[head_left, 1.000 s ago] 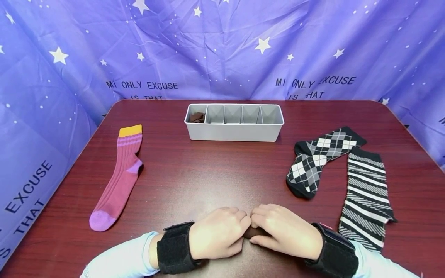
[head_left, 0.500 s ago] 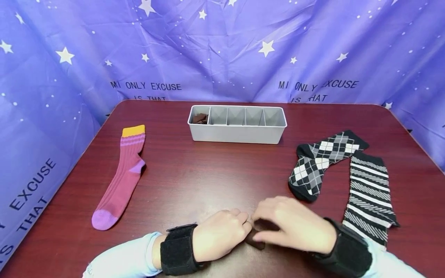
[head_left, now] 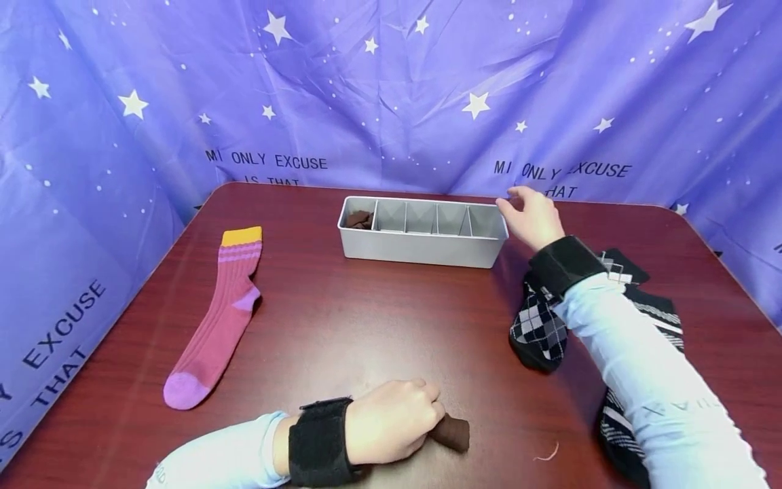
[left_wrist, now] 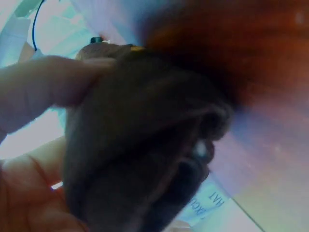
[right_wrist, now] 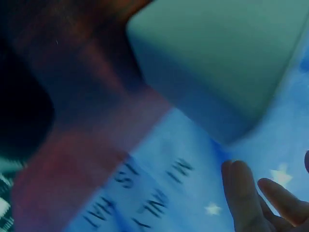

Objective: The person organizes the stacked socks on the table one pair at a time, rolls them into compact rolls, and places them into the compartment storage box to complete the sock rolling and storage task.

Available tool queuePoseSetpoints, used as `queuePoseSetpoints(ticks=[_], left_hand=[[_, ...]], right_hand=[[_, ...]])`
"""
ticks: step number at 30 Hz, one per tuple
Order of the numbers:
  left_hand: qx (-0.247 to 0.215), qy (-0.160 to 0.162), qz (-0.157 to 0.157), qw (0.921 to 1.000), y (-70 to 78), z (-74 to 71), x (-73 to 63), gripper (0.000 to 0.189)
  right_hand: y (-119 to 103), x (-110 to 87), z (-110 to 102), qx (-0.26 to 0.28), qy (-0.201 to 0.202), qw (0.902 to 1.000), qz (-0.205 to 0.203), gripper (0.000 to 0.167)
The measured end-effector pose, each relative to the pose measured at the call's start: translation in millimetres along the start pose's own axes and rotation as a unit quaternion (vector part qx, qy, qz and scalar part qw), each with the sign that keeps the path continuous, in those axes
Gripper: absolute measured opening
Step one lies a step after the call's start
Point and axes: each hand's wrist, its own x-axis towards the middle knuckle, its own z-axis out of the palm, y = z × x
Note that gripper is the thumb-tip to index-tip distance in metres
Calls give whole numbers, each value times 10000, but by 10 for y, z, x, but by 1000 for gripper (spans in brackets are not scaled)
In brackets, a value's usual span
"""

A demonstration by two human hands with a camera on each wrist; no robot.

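Near the front of the table my left hand [head_left: 394,421] grips a rolled brown sock [head_left: 452,433], one end of which sticks out to the right of the fingers. In the left wrist view the dark fabric roll [left_wrist: 145,130] fills the middle, with the thumb across its side. My right hand [head_left: 533,216] reaches to the right end of the grey divided box [head_left: 421,248], holding nothing, its thumb tip close to the rim. The right wrist view shows its fingers [right_wrist: 241,186] apart, below the box's corner [right_wrist: 207,72]. Crumpled brown fabric [head_left: 359,219] lies in the box's leftmost compartment.
A pink sock [head_left: 214,319] with a yellow cuff lies on the left. Under and beside the right forearm lie an argyle sock [head_left: 540,333] and a black-and-white striped sock [head_left: 620,421]. A starry blue-purple curtain [head_left: 391,102] hangs behind the table.
My right hand has let go of the rolled brown sock and moved up and right to the box's end. My left hand keeps hold of the sock near the front. The head view has shifted slightly.
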Motion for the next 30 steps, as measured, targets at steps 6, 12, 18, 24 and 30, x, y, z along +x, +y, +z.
queuePoseSetpoints(ticks=[6, 12, 18, 24, 30], left_hand=[[-986, -298, -506, 9934, -321, -121, 278, 10], [-1435, 702, -1731, 9719, -939, -295, 541, 6], [-1923, 1628, -3175, 9142, -1528, -456, 725, 5], [-1657, 2116, -4621, 8451, -1885, -420, 885, 12], [-1408, 1830, -4985, 8356, -1950, -310, 1010, 21]], right_hand=[[138, 74, 187, -564, -135, 9956, 741, 41], [187, 73, 303, -1239, -28, 9895, 740, 37], [185, 106, 381, -1356, 50, 9891, 571, 37], [181, 133, 426, -1477, 182, 9876, 502, 36], [187, 139, 434, -1477, 220, 9874, 518, 35]])
